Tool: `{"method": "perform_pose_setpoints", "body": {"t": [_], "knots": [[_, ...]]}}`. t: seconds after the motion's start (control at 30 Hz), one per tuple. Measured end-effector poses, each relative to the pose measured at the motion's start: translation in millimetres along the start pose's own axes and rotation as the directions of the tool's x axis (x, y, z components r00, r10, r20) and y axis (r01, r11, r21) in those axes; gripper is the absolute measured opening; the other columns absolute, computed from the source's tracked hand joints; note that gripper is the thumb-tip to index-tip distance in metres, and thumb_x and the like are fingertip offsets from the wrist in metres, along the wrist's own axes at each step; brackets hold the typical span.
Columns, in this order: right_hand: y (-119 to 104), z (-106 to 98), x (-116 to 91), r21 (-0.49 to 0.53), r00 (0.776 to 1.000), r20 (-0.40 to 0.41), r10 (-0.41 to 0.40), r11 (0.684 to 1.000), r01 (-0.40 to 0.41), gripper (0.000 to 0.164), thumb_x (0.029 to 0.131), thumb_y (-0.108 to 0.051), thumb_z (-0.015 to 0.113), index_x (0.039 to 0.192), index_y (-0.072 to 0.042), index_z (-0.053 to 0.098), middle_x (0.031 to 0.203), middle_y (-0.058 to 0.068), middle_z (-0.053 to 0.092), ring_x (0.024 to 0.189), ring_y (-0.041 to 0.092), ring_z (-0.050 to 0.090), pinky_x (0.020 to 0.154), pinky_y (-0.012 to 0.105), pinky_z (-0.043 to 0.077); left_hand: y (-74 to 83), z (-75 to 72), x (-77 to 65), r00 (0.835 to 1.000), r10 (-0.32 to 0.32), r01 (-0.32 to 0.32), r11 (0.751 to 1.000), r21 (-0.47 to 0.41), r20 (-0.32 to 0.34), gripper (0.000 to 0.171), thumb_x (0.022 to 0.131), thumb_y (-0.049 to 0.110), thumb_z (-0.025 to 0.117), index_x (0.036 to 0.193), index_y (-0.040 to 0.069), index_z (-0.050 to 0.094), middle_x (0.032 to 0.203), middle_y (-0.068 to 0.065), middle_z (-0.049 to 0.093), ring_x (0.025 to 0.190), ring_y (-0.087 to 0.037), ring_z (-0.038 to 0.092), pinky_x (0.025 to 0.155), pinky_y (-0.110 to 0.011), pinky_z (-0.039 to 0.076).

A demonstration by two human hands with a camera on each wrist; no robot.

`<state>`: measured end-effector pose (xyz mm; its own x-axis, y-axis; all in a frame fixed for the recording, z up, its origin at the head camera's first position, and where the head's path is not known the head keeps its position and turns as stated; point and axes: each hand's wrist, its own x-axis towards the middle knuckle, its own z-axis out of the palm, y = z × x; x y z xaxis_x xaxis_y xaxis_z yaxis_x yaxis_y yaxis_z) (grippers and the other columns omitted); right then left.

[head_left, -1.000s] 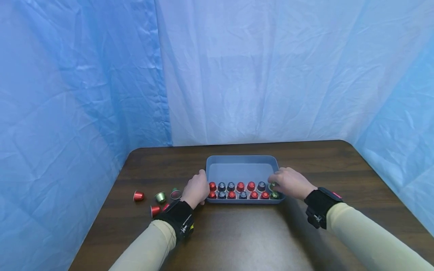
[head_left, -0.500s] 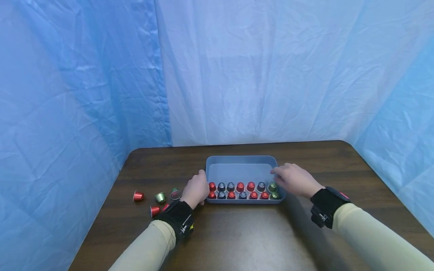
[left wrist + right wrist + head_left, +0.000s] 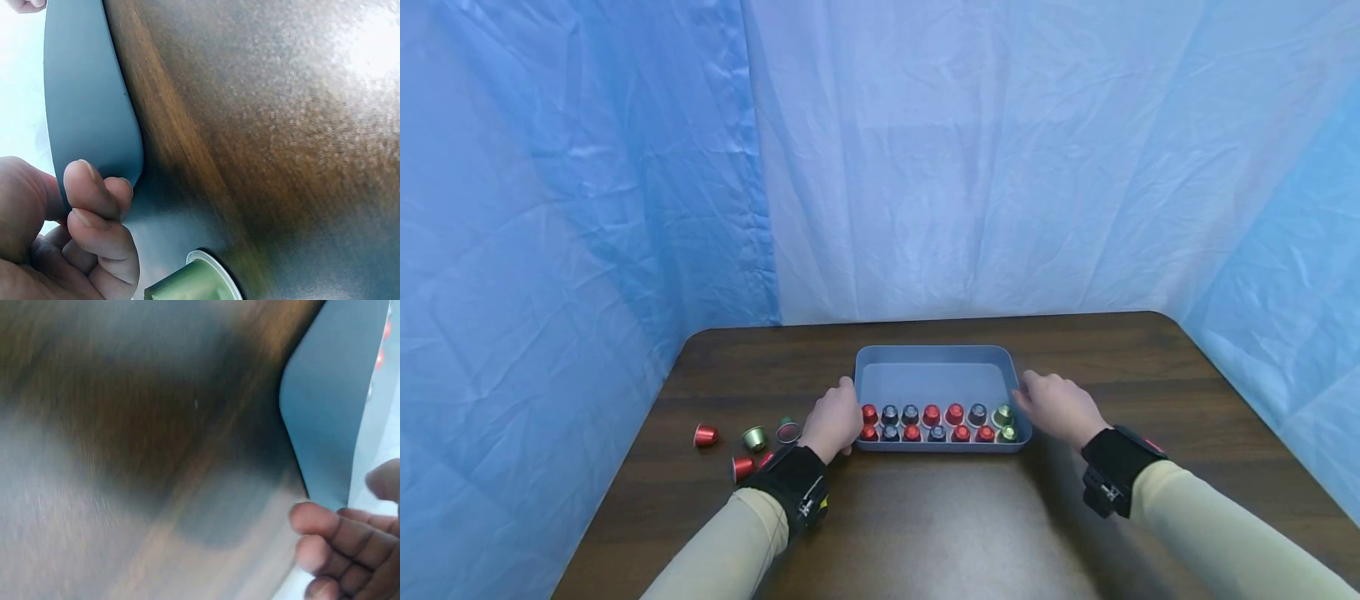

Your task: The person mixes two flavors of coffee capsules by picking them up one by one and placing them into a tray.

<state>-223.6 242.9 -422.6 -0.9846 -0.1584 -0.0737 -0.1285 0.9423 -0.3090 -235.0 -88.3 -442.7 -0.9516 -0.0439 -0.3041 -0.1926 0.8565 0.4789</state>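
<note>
A shallow grey-blue tray (image 3: 934,375) stands on the table with two rows of coffee capsules along its front half, narrow ends up. They are red (image 3: 954,412), dark blue (image 3: 977,414) and green (image 3: 1007,433), the green ones at the right end. My left hand (image 3: 833,419) grips the tray's left side, thumb over the rim and curled fingers against the outer wall (image 3: 94,94). Around the right side, my right hand (image 3: 1062,408) has its thumb over the rim and its relaxed fingers (image 3: 315,519) by the outside corner, a gap showing between thumb and fingers.
Several loose capsules lie on the dark wooden table (image 3: 940,533) left of the tray, including a red one (image 3: 706,434) and a green one (image 3: 755,438). Some sit right beside my left wrist. Blue sheeting (image 3: 985,167) hangs behind the table and at both sides.
My right hand has let go of the green capsule at the row's right end, lifted off it and moved right to the tray's right rim. The left hand stays put.
</note>
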Motion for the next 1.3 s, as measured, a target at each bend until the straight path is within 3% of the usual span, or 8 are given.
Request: {"method": "perform_pose_setpoints", "body": {"t": [0.27, 0.47, 0.73, 0.9, 1.13, 1.3], "knots": [[0.5, 12.0, 0.0, 0.137, 0.998, 0.038, 0.055, 0.989, -0.06, 0.017, 0.099, -0.011, 0.06, 0.107, 0.004, 0.061, 0.078, 0.008, 0.061, 0.063, 0.017, 0.059, 0.056, 0.032, 0.049, 0.5, -1.0, 0.0, 1.0, 0.007, -0.007, 1.0, 0.013, -0.001, 0.05, 0.098, 0.013, 0.068, 0.138, 0.0, 0.041, 0.1, -0.02, 0.059, 0.052, -0.023, 0.064, 0.05, -0.032, 0.052], [-2.3, 14.2, -0.7, 0.237, 0.985, 0.127, 0.116, 0.961, -0.144, 0.018, 0.101, -0.009, 0.056, 0.11, 0.006, 0.059, 0.081, 0.011, 0.061, 0.062, 0.02, 0.06, 0.058, 0.033, 0.05, -0.5, 0.0, 1.2, 1.0, 0.008, -0.008, 1.0, 0.005, -0.004, 0.05, 0.098, 0.013, 0.069, 0.137, 0.0, 0.041, 0.101, -0.02, 0.059, 0.052, -0.023, 0.064, 0.05, -0.032, 0.052], [-3.7, 19.3, 1.6, 0.183, 0.991, 0.09, 0.102, 0.976, -0.117, 0.018, 0.099, -0.006, 0.055, 0.109, 0.009, 0.059, 0.076, 0.011, 0.059, 0.059, 0.019, 0.06, 0.056, 0.032, 0.05, -1.1, -3.7, 1.8, 1.0, -0.001, 0.002, 1.0, -0.018, 0.013, 0.05, 0.099, 0.016, 0.068, 0.138, 0.002, 0.04, 0.102, -0.021, 0.058, 0.053, -0.024, 0.065, 0.049, -0.031, 0.052], [-5.9, 20.0, 2.2, 0.158, 0.99, 0.086, 0.112, 0.98, -0.124, 0.018, 0.099, -0.006, 0.055, 0.108, 0.009, 0.06, 0.077, 0.011, 0.06, 0.06, 0.019, 0.061, 0.056, 0.032, 0.051, -4.8, -7.9, -0.6, 0.999, 0.016, -0.015, 0.999, -0.039, 0.028, 0.042, 0.103, 0.021, 0.063, 0.134, 0.002, 0.042, 0.09, -0.017, 0.059, 0.051, -0.025, 0.064, 0.05, -0.032, 0.051], [-8.8, 19.3, 1.1, 0.152, 0.989, 0.089, 0.122, 0.979, -0.134, 0.019, 0.1, -0.006, 0.055, 0.11, 0.01, 0.06, 0.08, 0.012, 0.062, 0.062, 0.019, 0.062, 0.056, 0.032, 0.053, -14.6, -26.3, -9.7, 0.991, 0.136, -0.137, 0.989, -0.049, -0.011, 0.02, 0.105, 0.027, 0.058, 0.106, 0.006, 0.058, 0.075, -0.011, 0.059, 0.05, -0.025, 0.061, 0.05, -0.032, 0.049], [-9.8, 18.9, 0.7, 0.155, 0.988, 0.092, 0.125, 0.978, -0.139, 0.021, 0.1, -0.006, 0.056, 0.113, 0.01, 0.06, 0.082, 0.013, 0.063, 0.062, 0.018, 0.063, 0.056, 0.031, 0.053, -21.4, -49.8, -17.4, 0.983, 0.179, -0.18, 0.983, -0.019, -0.05, 0.019, 0.104, 0.026, 0.059, 0.109, 0.008, 0.063, 0.074, -0.008, 0.06, 0.054, -0.023, 0.061, 0.052, -0.032, 0.05]]}}
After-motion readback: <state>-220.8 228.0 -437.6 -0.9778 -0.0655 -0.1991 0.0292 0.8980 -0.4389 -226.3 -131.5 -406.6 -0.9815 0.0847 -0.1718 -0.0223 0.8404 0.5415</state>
